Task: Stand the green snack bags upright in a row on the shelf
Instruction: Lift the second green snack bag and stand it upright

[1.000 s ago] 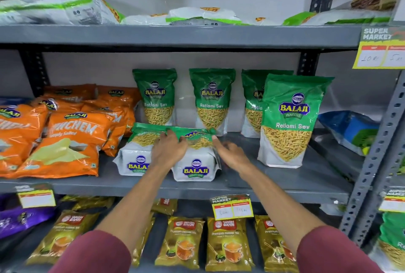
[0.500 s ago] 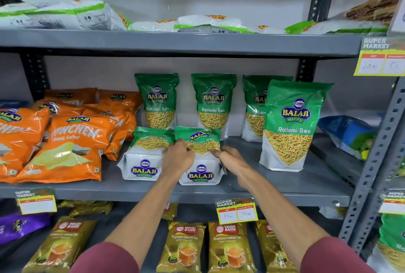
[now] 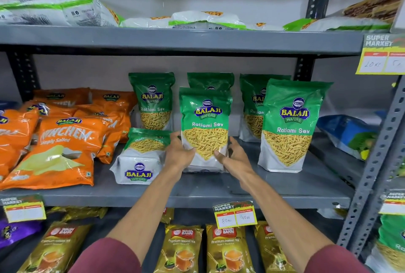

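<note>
A green Ratlami Sev bag (image 3: 206,119) stands upright at the middle of the grey shelf (image 3: 219,194). My left hand (image 3: 178,155) grips its lower left side and my right hand (image 3: 235,157) its lower right side. To its left a second green bag (image 3: 141,158) lies on its back, bottom end toward me. Another green bag (image 3: 289,126) stands upright at the front right. Three more stand against the back wall: one at the left (image 3: 153,99), one mostly hidden behind the held bag (image 3: 210,81), one partly hidden at the right (image 3: 252,106).
Orange chip bags (image 3: 61,148) are piled on the shelf's left part. A blue bag (image 3: 348,134) lies at the far right. White and green packs (image 3: 54,3) fill the shelf above, gold tea packs (image 3: 228,248) the shelf below. A slotted steel post (image 3: 377,163) rises on the right.
The right-hand lying bag has been tipped up from flat to upright between both hands. The other lying bag stays flat. The camera moved closer.
</note>
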Demonstrator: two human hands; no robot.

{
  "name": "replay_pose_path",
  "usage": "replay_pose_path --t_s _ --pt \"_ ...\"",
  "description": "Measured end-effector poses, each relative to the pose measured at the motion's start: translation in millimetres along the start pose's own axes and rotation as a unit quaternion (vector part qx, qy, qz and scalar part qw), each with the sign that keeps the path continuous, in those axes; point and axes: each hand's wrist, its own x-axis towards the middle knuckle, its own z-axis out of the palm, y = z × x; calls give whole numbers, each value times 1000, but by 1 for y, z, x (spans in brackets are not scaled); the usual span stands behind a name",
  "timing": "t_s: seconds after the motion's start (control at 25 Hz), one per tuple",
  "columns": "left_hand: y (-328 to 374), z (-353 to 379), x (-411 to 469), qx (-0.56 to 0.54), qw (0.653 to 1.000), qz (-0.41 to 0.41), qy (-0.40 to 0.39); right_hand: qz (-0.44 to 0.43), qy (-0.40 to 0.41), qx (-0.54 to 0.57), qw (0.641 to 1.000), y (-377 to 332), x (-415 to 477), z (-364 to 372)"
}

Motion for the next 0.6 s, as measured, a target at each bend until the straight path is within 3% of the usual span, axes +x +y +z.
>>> replay_pose_path --t_s 0.36,0.6 --pt "-9 44 25 52 998 29 -25 -22 76 -28 996 16 22 -12" --pt "-10 44 24 84 994 31 -59 10 29 -21 999 22 19 -19"
